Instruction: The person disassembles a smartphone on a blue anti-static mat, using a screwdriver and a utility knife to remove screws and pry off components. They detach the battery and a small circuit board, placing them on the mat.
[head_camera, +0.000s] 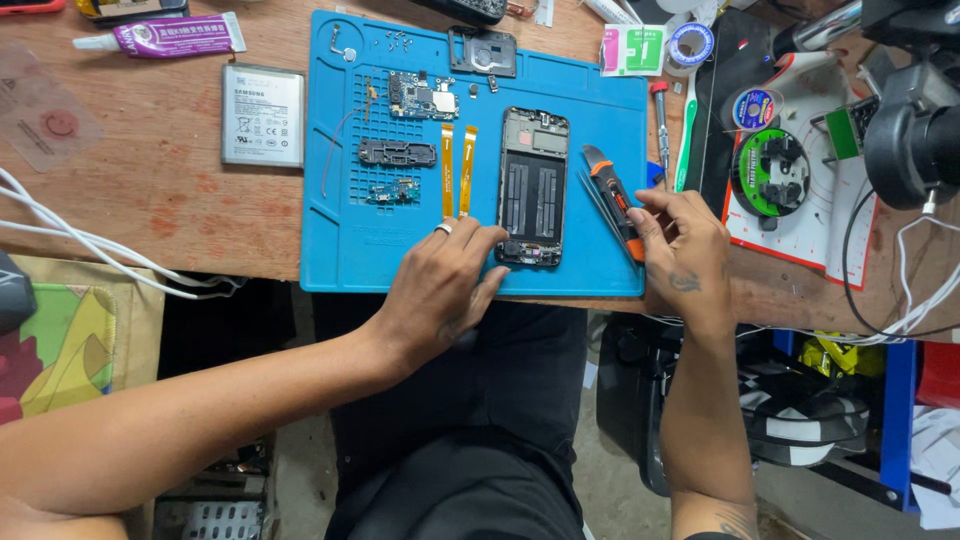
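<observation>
Resting flat with fingers (470, 240) spread and holding nothing, the left hand (440, 290) is laid on the blue mat (340, 250), fingertips touching the lower end of the opened phone frame (533, 185). The right hand (685, 255) is set just beside an orange-and-black knife (612, 198), fingers curled against its lower end; whether it is gripped cannot be told. Tweezers (598, 205) lie alongside the blade.

Parts on the mat: circuit board (420, 97), two orange ribbon cables (456, 168), loose screws (398, 40). A battery (263, 113) and glue tube (165, 37) lie left of it.

Risk, as judged: screws could be scattered or cables creased by a sliding palm; the exposed blade could nick the frame.

The wooden surface (160, 190) is crowded; solder spools (755, 108) and a microscope (915, 130) stand right. A bare floor is seen below.
</observation>
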